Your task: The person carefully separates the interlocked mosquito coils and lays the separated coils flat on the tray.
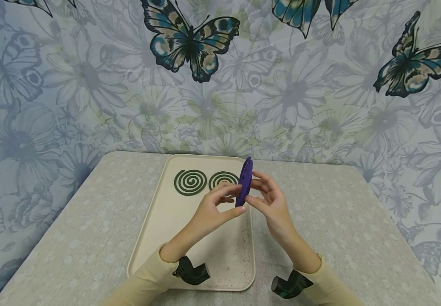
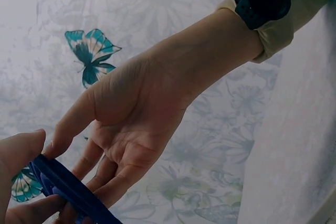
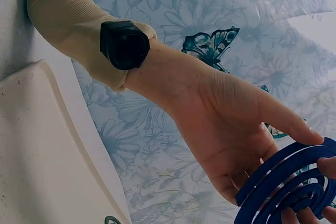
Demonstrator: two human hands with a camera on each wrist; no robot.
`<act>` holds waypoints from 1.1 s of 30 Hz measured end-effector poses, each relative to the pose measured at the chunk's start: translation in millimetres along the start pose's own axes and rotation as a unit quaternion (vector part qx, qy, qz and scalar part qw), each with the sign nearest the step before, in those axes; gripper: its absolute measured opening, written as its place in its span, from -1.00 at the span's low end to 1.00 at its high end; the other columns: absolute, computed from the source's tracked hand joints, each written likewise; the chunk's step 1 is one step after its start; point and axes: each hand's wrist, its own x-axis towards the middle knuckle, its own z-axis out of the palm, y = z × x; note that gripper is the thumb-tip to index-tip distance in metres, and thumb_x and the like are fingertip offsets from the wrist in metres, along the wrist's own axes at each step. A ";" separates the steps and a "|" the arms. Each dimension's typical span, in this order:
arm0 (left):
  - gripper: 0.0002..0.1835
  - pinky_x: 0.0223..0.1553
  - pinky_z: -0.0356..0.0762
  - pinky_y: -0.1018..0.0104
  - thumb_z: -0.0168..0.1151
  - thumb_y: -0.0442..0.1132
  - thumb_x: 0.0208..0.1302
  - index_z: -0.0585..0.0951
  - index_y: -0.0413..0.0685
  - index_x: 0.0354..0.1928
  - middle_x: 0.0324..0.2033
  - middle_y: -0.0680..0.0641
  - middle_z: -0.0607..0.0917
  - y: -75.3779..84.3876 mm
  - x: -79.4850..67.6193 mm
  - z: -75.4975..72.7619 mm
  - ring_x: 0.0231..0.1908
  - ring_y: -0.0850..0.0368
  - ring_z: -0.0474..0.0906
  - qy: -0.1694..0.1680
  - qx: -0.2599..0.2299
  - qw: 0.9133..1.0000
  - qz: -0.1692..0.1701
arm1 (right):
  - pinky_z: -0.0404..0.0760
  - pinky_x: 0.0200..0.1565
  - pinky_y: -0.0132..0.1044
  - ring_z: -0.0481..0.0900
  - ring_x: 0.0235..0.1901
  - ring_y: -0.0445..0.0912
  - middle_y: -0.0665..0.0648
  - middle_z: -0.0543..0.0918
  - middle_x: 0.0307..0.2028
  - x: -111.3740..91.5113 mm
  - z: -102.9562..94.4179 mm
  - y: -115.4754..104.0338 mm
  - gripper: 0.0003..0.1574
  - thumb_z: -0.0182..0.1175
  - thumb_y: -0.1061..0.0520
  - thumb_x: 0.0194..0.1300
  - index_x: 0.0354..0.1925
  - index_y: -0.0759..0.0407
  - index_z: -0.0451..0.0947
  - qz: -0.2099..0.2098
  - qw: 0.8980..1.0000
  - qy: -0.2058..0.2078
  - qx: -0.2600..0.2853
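Above the right part of the tray, a purple mosquito coil (image 1: 244,182) stands nearly edge-on between both hands; it looks blue in the wrist views. The left hand (image 1: 213,208) holds it from the left, thumb at its lower edge and fingers on its face. From the other side, the right hand (image 1: 275,208) pinches its rim with the thumb, fingers behind it. Its spiral rings (image 3: 262,196) show with gaps between them in the right wrist view. Two dark green mosquito coils lie below: the left coil (image 1: 190,182) in full, the right coil (image 1: 220,173) partly hidden by the left hand.
A cream tray (image 1: 190,229) with a raised rim lies on a pale patterned table (image 1: 320,204). Small dark specks dot its lower right part. A wall (image 1: 102,106) printed with butterflies and flowers rises behind the table. Each wrist carries a black device (image 1: 193,272).
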 end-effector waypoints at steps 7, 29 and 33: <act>-0.56 0.02 0.56 0.37 0.22 -0.19 0.30 0.51 -0.17 0.19 0.01 -0.19 0.56 2.4 0.5 -3.4 0.04 0.09 0.49 -0.002 -0.029 0.999 -0.033 | 0.59 0.01 -0.37 0.56 -0.03 -0.24 -0.12 0.64 -0.10 1.0 -2.2 -4.9 -0.40 0.06 0.38 0.26 0.25 0.14 0.27 0.015 1.000 0.001 0.026; -0.68 -0.12 0.65 0.42 0.12 -0.39 0.33 0.53 -0.30 0.11 -0.06 -0.31 0.66 1.3 5.7 -3.8 -0.25 0.29 0.66 0.131 -0.152 0.972 -0.119 | 0.44 0.18 -0.10 0.48 0.09 -0.09 0.08 0.55 0.06 7.5 -10.1 -4.3 -0.18 0.18 0.10 0.29 0.39 0.04 0.03 0.115 0.992 -0.023 -0.050; -0.68 -0.12 0.63 0.47 0.08 -0.37 0.36 0.51 -0.28 0.12 -0.07 -0.33 0.65 -2.8 7.8 -5.0 -0.26 0.30 0.64 0.157 -0.142 0.970 -0.117 | 0.60 0.06 -0.20 0.56 0.07 -0.08 0.25 0.44 0.20 8.8 -7.8 -2.0 -0.12 0.20 0.30 0.20 0.38 0.06 0.04 0.146 0.989 0.012 -0.035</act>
